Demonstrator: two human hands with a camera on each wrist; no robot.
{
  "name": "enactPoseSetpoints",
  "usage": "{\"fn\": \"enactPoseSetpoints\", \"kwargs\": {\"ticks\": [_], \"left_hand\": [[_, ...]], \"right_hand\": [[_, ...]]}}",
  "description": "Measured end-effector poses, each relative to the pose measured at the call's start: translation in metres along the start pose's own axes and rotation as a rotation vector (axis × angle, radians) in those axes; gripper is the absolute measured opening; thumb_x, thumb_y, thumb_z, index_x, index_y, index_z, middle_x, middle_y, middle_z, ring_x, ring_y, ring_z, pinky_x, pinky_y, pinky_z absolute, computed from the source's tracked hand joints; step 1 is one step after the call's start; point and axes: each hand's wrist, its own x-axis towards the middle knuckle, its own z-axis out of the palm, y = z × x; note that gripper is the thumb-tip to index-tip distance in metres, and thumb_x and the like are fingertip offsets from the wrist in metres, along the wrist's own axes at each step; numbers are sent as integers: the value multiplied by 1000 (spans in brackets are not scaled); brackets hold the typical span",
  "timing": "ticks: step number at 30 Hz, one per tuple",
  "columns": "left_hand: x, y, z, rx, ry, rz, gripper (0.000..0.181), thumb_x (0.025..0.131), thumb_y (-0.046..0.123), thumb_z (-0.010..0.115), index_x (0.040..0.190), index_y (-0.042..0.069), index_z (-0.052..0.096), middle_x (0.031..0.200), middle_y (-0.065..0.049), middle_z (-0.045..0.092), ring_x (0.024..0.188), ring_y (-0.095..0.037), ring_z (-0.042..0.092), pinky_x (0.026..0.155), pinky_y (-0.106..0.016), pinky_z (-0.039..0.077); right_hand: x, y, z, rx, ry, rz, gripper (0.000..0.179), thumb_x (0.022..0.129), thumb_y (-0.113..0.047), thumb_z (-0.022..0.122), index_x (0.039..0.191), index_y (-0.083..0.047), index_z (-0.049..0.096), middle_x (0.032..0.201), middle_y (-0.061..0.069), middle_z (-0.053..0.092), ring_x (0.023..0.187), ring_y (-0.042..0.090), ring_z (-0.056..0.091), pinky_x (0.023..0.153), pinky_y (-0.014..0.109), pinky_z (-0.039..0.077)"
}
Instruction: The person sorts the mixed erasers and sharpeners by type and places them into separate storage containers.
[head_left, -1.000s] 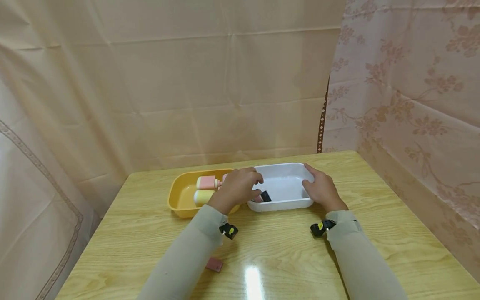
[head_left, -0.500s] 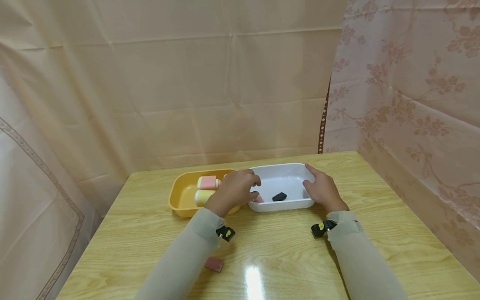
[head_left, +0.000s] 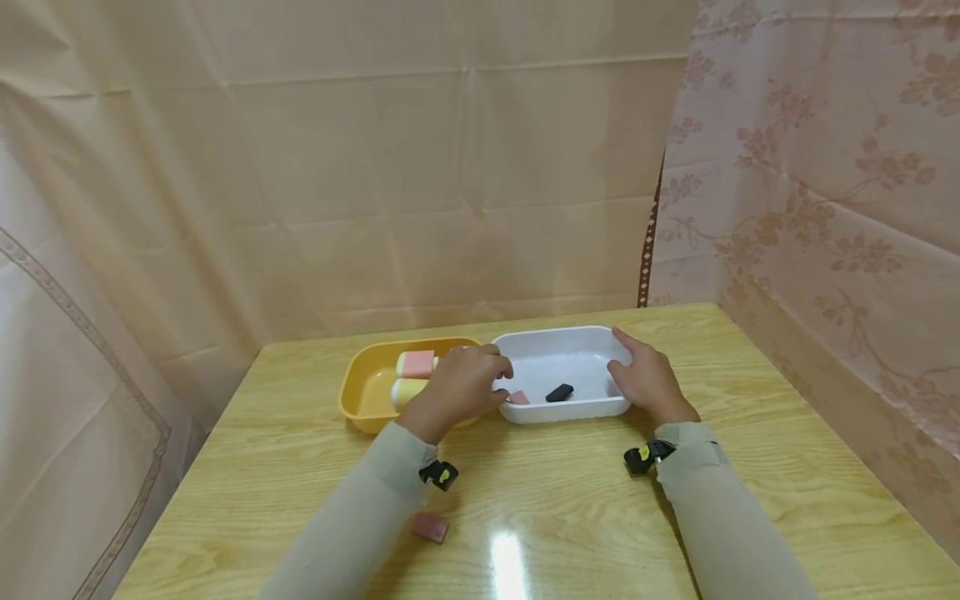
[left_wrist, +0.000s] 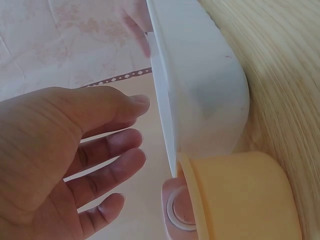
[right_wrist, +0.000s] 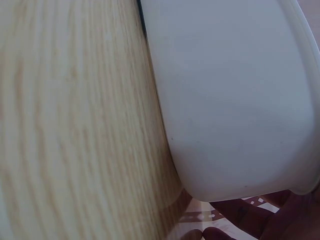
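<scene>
My left hand point(head_left: 461, 383) hovers between the two trays, fingers loosely bent. In the left wrist view nothing lies between its thumb and fingers. My right hand point(head_left: 651, 379) grips the right end of the white tray point(head_left: 562, 411), thumb over the rim and fingers outside. A small black piece point(head_left: 559, 392) and a pink piece point(head_left: 518, 398) lie inside that tray near its front wall. Left of it stands the yellow tray point(head_left: 360, 421), holding a pink-and-cream toy bottle point(head_left: 416, 364) and a yellow-and-white one point(head_left: 407, 393), both partly hidden behind my left hand.
A dark reddish rectangular block point(head_left: 431, 527) lies on the wooden table point(head_left: 570, 508) near my left forearm. Beige curtain point(head_left: 450, 167) hangs behind the table, and a floral pink cloth point(head_left: 825, 208) hangs along the right side.
The black piece, earlier tilted by my left fingertips, now lies farther right on the white tray's floor. My left hand has drawn back leftward; my right hand keeps its grip.
</scene>
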Motion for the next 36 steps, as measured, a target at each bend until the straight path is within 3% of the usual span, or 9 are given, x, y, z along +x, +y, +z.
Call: {"fn": "enactPoseSetpoints", "kwargs": {"ticks": [9,15,19,27,36], "left_hand": [[-15,-8,-2,10,20,1,19,89,28,81,107,21,81,102,5,72,84,-13,61,70,-29,53],[-28,-15,-4,7,64,42,11,88,24,79,96,18,80,82,5,59,70,-13,51,57,-26,42],[-36,-15,-7,34,70,54,8,88,27,79,90,19,78,76,7,53,67,-11,47,56,-26,38],[-54,-13,-14,83,76,63,13,89,30,80,97,20,76,84,7,62,70,-10,51,60,-28,41],[-80,-14,-15,76,131,91,23,84,33,87,101,22,78,102,6,72,84,-13,67,69,-31,55]], "right_hand": [[-1,-1,1,6,-7,8,69,104,-24,50,166,-23,21,168,22,28,150,47,34,117,66,33],[0,-1,1,4,-2,-2,68,104,-24,50,166,-22,22,167,22,29,149,47,36,117,66,33],[0,0,0,6,-4,-3,68,104,-24,50,166,-22,22,168,22,28,148,46,37,116,66,34],[1,2,-1,-3,-2,-12,68,104,-25,50,166,-22,22,167,23,28,149,47,35,116,66,33],[1,2,1,9,-6,3,69,104,-24,51,166,-22,22,168,22,28,149,47,35,116,66,33]]}}
